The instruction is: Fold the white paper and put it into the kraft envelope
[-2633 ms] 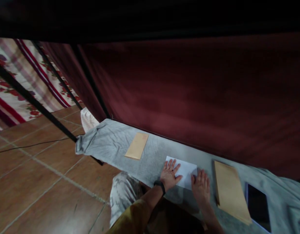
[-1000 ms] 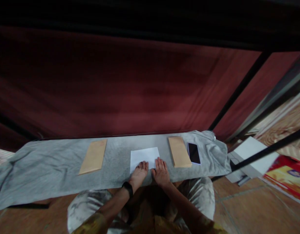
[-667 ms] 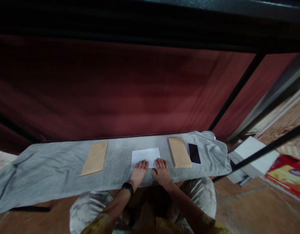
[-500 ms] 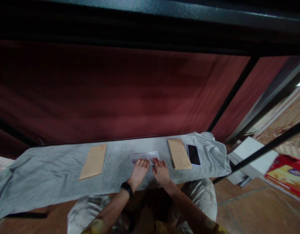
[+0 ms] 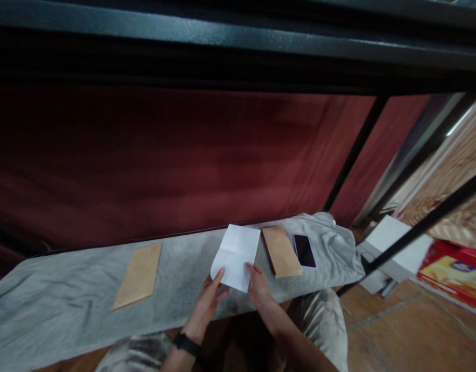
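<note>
Both of my hands hold up a white sheet of paper (image 5: 237, 254) with a crease across its middle, lifted off the grey cloth (image 5: 75, 305). My left hand (image 5: 208, 300) pinches its lower left corner, and my right hand (image 5: 257, 287) pinches its lower right edge. A brown envelope (image 5: 139, 275) lies flat on the cloth to the left. A stack of brown envelopes (image 5: 280, 251) lies just right of the paper, with a black phone (image 5: 304, 250) beside it.
A dark red curtain (image 5: 184, 165) hangs behind the cloth-covered ledge. Black metal bars (image 5: 352, 155) cross above and at the right. White boxes (image 5: 396, 248) and a red printed box (image 5: 455, 274) sit on the brown tiled floor at right. My knees show below the ledge.
The paper lay flat under my two palms a second ago; it has since been picked up by its near edge and is now held tilted upward. The view shifted from left to centre.
</note>
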Available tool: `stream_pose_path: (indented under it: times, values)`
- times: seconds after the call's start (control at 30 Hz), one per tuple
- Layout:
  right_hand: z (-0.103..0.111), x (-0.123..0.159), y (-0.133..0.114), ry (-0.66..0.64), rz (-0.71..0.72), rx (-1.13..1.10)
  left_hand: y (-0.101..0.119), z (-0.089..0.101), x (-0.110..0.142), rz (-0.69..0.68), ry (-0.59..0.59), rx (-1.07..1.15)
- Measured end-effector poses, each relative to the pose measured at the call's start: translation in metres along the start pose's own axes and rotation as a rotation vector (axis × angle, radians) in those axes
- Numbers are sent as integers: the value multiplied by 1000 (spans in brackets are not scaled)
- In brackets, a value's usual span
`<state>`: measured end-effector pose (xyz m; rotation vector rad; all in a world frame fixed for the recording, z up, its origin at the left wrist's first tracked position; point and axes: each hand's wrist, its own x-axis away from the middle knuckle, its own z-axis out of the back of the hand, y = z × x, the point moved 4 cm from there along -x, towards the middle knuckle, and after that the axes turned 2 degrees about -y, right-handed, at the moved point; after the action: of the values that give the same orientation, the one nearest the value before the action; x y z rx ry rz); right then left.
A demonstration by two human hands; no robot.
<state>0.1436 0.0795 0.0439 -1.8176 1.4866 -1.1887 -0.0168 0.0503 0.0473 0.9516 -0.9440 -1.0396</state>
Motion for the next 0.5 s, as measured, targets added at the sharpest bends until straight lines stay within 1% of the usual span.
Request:
stream_pose_path:
  times: [0.03, 0.07, 0.1, 0.13, 0.2, 0.23, 0.33, 0.37, 0.43, 0.5]
  values:
    - [0, 2, 5, 7, -11, -40, -11, -8, 2, 63, -26, 151]
    - [2, 4, 9, 14, -20, -68, -20, -12, 3, 101, -23, 248]
    - [5, 5, 11, 24, -26, -87, -27, -13, 3, 135, -3, 310]
    - [10, 5, 12, 29, -29, -98, -31, -11, 2, 148, 34, 316]
    - [23, 4, 8, 40, -37, -100, -34, -1, -5, 156, 79, 244]
    - [31, 3, 6, 49, -43, -89, -34, 6, -9, 158, 72, 195]
    - [52, -1, -1, 116, -63, -5, -30, 22, -24, 167, -20, 82]
    - [57, -3, -1, 143, -70, 31, -28, 26, -30, 160, -33, 61]
    - [63, -7, 2, 178, -83, 88, -23, 32, -40, 104, -10, 33]
    - [65, -12, 9, 187, -99, 124, -19, 37, -50, -8, 72, -16]
